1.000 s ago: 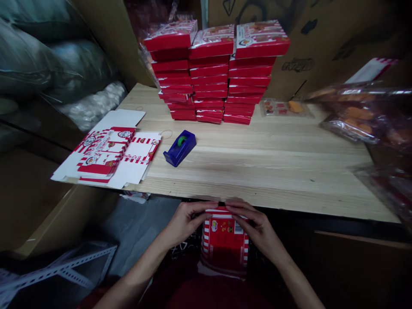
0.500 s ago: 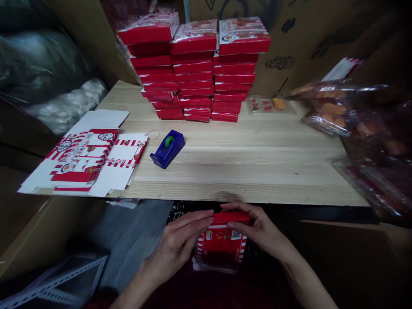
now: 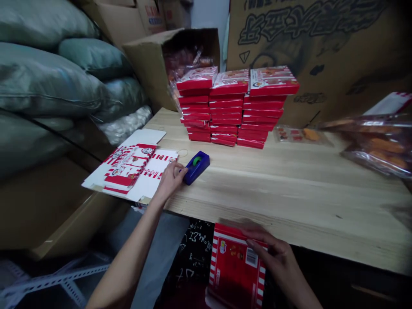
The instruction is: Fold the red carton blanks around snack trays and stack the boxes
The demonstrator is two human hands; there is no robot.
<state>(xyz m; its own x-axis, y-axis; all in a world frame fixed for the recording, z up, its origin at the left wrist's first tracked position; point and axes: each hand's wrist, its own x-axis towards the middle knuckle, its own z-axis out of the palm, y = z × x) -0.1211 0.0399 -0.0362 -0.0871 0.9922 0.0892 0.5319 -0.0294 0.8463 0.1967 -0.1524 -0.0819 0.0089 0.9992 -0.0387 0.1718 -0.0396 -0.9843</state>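
Note:
My left hand (image 3: 171,180) reaches over the table with thumb and fingers pinched at the front, cutter end of a blue tape dispenser (image 3: 200,168). A green roll (image 3: 197,161) sits in the dispenser. Whatever lies between those fingertips is too small to make out. Below the table's front edge, my right hand (image 3: 273,253) grips a red box with white stripes (image 3: 236,266) by its upper right corner. The thumb lies on the printed face near a barcode, and the other fingers are over the top edge. The box's lower end runs out of view.
Three stacks of red boxes (image 3: 225,116) stand at the table's back. Flat printed cartons (image 3: 128,171) lie at the left. Bagged items (image 3: 383,150) are piled at the right, and a clear packet (image 3: 299,134) lies beside the stacks. Big sacks (image 3: 48,81) rise on the left.
My left hand has left the box and moved forward and left to the tape dispenser. My right hand keeps hold of the box. The view has tilted up and swung left.

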